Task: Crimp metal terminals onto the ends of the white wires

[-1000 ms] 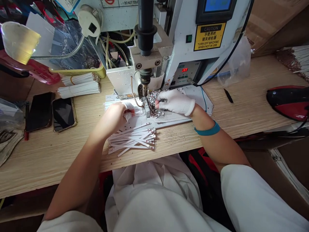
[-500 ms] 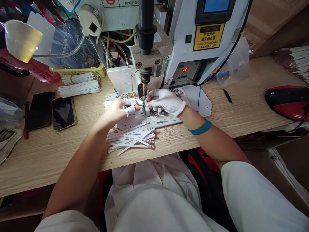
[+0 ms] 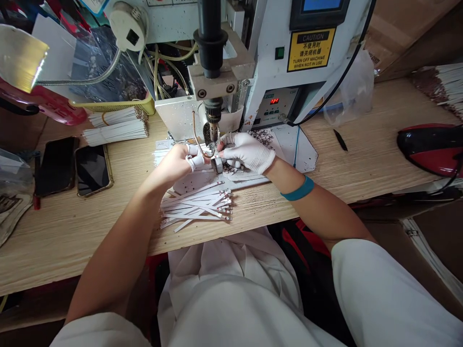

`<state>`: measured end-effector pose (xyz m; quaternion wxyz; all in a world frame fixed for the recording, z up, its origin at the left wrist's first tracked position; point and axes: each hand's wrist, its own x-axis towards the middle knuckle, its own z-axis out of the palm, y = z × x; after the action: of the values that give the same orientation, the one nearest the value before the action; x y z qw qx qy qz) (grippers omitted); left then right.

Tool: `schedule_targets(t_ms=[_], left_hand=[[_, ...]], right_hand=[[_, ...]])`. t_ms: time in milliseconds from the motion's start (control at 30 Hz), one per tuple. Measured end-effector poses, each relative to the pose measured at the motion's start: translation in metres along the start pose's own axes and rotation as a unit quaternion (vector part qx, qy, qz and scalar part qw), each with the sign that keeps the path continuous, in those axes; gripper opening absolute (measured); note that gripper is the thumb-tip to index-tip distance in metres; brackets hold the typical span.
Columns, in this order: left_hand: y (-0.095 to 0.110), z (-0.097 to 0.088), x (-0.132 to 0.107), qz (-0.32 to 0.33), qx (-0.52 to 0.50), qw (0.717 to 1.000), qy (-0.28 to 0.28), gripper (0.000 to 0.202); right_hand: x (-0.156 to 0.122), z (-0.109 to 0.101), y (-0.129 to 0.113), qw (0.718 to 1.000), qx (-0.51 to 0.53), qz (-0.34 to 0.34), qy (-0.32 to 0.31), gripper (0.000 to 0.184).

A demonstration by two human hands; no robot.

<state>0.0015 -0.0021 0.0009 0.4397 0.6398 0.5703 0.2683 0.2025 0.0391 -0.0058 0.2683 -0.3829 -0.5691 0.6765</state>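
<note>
My left hand (image 3: pixel 177 161), with white finger covers, pinches a white strip (image 3: pixel 203 159) just left of the machine's tip (image 3: pixel 212 132). My right hand (image 3: pixel 249 152) wears a white glove and pinches something small at that same tip, too small to name. Both hands meet over a small metal block (image 3: pixel 218 165) on the white base plate (image 3: pixel 289 144). A loose pile of white strips with metal ends (image 3: pixel 197 207) lies on the table in front of my left hand. Small dark and white pieces (image 3: pixel 264 136) are scattered behind my right hand.
The white bench machine (image 3: pixel 275 58) with a yellow caution label stands at the back. Two phones (image 3: pixel 74 166) lie at the left, near bundled white strips (image 3: pixel 115 126) and a yellow basket (image 3: pixel 115 105). A red and black object (image 3: pixel 430 147) sits at the right; a lamp (image 3: pixel 21 58) top left.
My right hand left the scattered small pieces and came to the machine's tip. My left hand moved up to meet it there. In the last half second both stayed nearly still.
</note>
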Motion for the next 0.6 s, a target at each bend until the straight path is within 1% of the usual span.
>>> schedule_targets(t_ms=[233, 467, 600], left_hand=[[0.0018, 0.0001, -0.0001, 0.006, 0.0, 1.0, -0.003, 0.021], [0.0032, -0.0009, -0.0007, -0.004, 0.007, 1.0, -0.004, 0.03], [0.0014, -0.0001, 0.0008, -0.002, 0.017, 1.0, -0.002, 0.031]], right_hand=[[0.0018, -0.0016, 0.002, 1.0, 0.008, -0.019, -0.007, 0.015], [0.0008, -0.0008, 0.0017, 1.0, 0.021, 0.0, -0.004, 0.016], [0.002, 0.0007, 0.0028, 1.0, 0.016, -0.003, -0.004, 0.016]])
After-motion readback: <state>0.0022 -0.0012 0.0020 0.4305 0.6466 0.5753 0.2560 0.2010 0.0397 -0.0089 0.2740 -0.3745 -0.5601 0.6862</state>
